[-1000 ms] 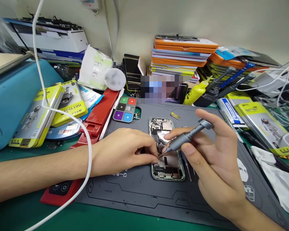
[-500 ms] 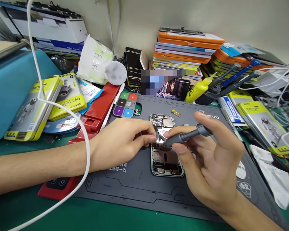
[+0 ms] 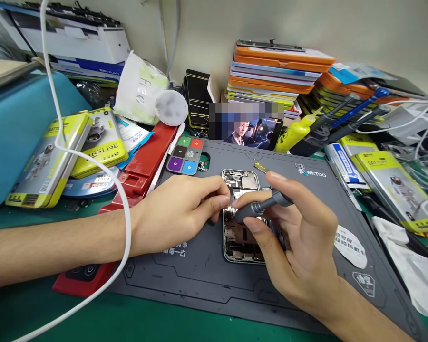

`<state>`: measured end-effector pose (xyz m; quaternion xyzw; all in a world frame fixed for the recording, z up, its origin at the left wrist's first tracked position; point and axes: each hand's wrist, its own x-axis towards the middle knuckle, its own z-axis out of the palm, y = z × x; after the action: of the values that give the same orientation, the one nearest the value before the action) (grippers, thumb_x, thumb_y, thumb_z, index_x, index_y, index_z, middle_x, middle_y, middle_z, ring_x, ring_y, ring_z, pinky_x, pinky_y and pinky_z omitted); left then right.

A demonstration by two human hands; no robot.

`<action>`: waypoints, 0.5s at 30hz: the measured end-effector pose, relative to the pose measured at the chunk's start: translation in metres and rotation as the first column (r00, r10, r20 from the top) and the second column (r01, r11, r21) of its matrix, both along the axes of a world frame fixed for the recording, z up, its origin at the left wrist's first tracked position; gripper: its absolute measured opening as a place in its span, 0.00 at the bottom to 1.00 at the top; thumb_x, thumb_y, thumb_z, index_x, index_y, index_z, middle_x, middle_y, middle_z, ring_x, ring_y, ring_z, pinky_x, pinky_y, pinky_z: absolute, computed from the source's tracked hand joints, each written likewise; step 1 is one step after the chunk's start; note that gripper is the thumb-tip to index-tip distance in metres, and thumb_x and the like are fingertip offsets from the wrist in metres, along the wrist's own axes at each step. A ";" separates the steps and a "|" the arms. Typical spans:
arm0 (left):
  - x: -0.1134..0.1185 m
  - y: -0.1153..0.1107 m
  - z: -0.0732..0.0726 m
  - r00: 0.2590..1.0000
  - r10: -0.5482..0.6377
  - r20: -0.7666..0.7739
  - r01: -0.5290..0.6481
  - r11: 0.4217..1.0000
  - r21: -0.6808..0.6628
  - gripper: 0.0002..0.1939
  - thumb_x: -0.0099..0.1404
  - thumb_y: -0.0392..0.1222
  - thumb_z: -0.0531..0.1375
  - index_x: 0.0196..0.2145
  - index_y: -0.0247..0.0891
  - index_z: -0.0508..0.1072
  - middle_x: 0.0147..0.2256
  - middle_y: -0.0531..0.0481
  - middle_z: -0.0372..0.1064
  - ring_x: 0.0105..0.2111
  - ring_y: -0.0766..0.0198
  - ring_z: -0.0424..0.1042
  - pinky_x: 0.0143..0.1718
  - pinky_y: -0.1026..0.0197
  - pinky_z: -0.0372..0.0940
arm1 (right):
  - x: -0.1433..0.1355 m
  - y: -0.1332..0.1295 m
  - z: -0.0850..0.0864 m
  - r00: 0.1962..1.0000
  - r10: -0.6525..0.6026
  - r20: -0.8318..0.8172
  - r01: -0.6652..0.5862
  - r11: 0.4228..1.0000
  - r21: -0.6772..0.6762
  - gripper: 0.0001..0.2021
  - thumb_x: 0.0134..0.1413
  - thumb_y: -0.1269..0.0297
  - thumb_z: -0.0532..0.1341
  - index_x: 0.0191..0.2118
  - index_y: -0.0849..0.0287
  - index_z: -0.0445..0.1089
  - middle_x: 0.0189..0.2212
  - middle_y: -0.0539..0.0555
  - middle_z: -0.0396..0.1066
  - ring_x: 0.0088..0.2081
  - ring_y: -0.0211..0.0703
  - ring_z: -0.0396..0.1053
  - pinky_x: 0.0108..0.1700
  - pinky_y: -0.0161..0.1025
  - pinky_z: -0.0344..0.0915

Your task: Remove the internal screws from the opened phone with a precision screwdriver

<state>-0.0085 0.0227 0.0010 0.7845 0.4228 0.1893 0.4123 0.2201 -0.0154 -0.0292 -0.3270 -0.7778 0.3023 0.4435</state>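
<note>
An opened phone (image 3: pixel 240 237) lies on the dark grey mat (image 3: pixel 199 280), its inner parts bare. My left hand (image 3: pixel 185 209) is closed in a pinch at the phone's left edge; what its fingertips hold, if anything, is hidden. Over the phone's middle, my right hand (image 3: pixel 288 228) grips a grey screwdriver (image 3: pixel 264 205) that slants down to the left, its tip hard to make out among the parts. A small yellowish metal piece (image 3: pixel 261 167) rests on the mat just beyond the phone.
Behind the mat, a propped screen (image 3: pixel 267 133) shows a video beside a yellow bottle (image 3: pixel 295 133). A coloured screw tray (image 3: pixel 185 156) and a red device (image 3: pixel 142 166) are at the left. A white cable (image 3: pixel 128 228) crosses over my left forearm.
My right hand and the screwdriver have moved a little left and lower over the phone. The picture on the propped screen has changed. My left hand has hardly moved.
</note>
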 end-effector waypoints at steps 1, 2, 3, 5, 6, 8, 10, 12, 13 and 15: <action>0.000 0.000 0.000 1.000 0.004 0.003 -0.004 1.000 -0.003 0.10 0.80 0.41 0.53 0.41 0.41 0.73 0.32 0.59 0.77 0.32 0.67 0.75 0.34 0.64 0.61 | 0.000 0.000 0.000 1.000 0.000 0.004 0.000 1.000 0.003 0.41 0.66 0.81 0.61 0.75 0.40 0.50 0.69 0.58 0.64 0.58 0.54 0.76 0.49 0.55 0.82; 0.000 0.000 0.000 1.000 0.008 0.008 -0.008 1.000 -0.007 0.10 0.80 0.42 0.53 0.41 0.41 0.73 0.32 0.59 0.76 0.32 0.67 0.75 0.34 0.64 0.61 | 0.000 0.000 0.000 1.000 -0.002 0.007 0.002 1.000 0.007 0.41 0.66 0.81 0.61 0.75 0.40 0.50 0.70 0.58 0.64 0.58 0.54 0.76 0.49 0.55 0.82; 0.000 0.000 0.001 1.000 0.013 0.013 -0.013 1.000 -0.013 0.11 0.80 0.42 0.53 0.41 0.41 0.73 0.32 0.59 0.76 0.32 0.67 0.75 0.34 0.64 0.62 | 0.000 0.000 -0.001 1.000 -0.003 0.008 0.003 1.000 0.012 0.41 0.65 0.80 0.61 0.75 0.40 0.50 0.70 0.57 0.63 0.58 0.55 0.76 0.50 0.56 0.82; 0.000 -0.001 0.001 1.000 0.014 0.021 -0.014 0.999 -0.029 0.11 0.80 0.42 0.53 0.41 0.41 0.73 0.32 0.59 0.76 0.32 0.67 0.74 0.34 0.64 0.62 | 0.000 0.001 -0.001 1.000 -0.001 0.013 0.001 1.000 0.019 0.41 0.65 0.80 0.61 0.75 0.40 0.50 0.70 0.57 0.63 0.58 0.56 0.76 0.51 0.58 0.82; 0.000 -0.001 0.002 1.000 0.011 0.021 -0.010 0.999 -0.034 0.11 0.80 0.42 0.52 0.40 0.41 0.73 0.32 0.59 0.76 0.32 0.67 0.74 0.35 0.64 0.62 | 0.000 0.001 -0.001 1.000 0.002 0.016 -0.002 1.000 0.025 0.41 0.65 0.80 0.61 0.75 0.40 0.49 0.70 0.57 0.63 0.59 0.56 0.76 0.51 0.58 0.82; 0.000 -0.001 0.002 1.000 0.003 0.016 -0.003 1.000 -0.031 0.12 0.80 0.42 0.52 0.39 0.41 0.72 0.32 0.58 0.75 0.32 0.67 0.74 0.35 0.64 0.61 | 0.000 0.001 -0.001 1.000 0.014 0.019 -0.015 0.999 0.040 0.41 0.65 0.81 0.60 0.75 0.40 0.49 0.70 0.57 0.62 0.59 0.55 0.75 0.53 0.59 0.82; 0.000 -0.001 0.002 1.000 -0.005 0.010 0.005 1.000 -0.026 0.12 0.80 0.41 0.53 0.38 0.41 0.71 0.32 0.58 0.75 0.33 0.67 0.73 0.36 0.63 0.61 | -0.001 0.002 0.000 0.999 0.028 0.016 -0.029 0.998 0.053 0.41 0.65 0.83 0.60 0.75 0.41 0.50 0.69 0.57 0.62 0.59 0.54 0.75 0.54 0.58 0.81; 0.000 -0.001 0.002 1.000 -0.009 0.011 0.010 1.000 -0.028 0.11 0.80 0.41 0.53 0.38 0.41 0.71 0.32 0.58 0.74 0.33 0.67 0.73 0.37 0.64 0.60 | -0.001 0.003 0.001 0.999 0.033 0.013 -0.034 0.998 0.059 0.42 0.64 0.84 0.59 0.75 0.42 0.50 0.68 0.58 0.62 0.59 0.54 0.75 0.56 0.57 0.81; 0.000 -0.001 0.002 1.000 -0.009 0.011 0.009 1.000 -0.030 0.11 0.80 0.41 0.53 0.39 0.42 0.71 0.32 0.59 0.74 0.33 0.67 0.73 0.37 0.64 0.60 | -0.001 0.003 0.001 0.999 0.034 0.015 -0.035 0.997 0.062 0.42 0.64 0.84 0.59 0.76 0.43 0.50 0.68 0.58 0.62 0.59 0.53 0.75 0.56 0.57 0.80; 0.001 -0.001 0.002 1.000 -0.002 0.009 0.002 0.999 -0.035 0.11 0.80 0.42 0.53 0.38 0.42 0.71 0.32 0.59 0.74 0.33 0.68 0.73 0.36 0.64 0.60 | 0.000 0.003 0.000 0.999 0.037 0.032 -0.039 0.996 0.076 0.42 0.64 0.85 0.59 0.76 0.45 0.48 0.67 0.59 0.64 0.59 0.53 0.75 0.57 0.56 0.80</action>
<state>-0.0079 0.0216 0.0029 0.7767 0.4234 0.1849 0.4281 0.2199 -0.0128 -0.0294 -0.2993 -0.8016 0.2756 0.4380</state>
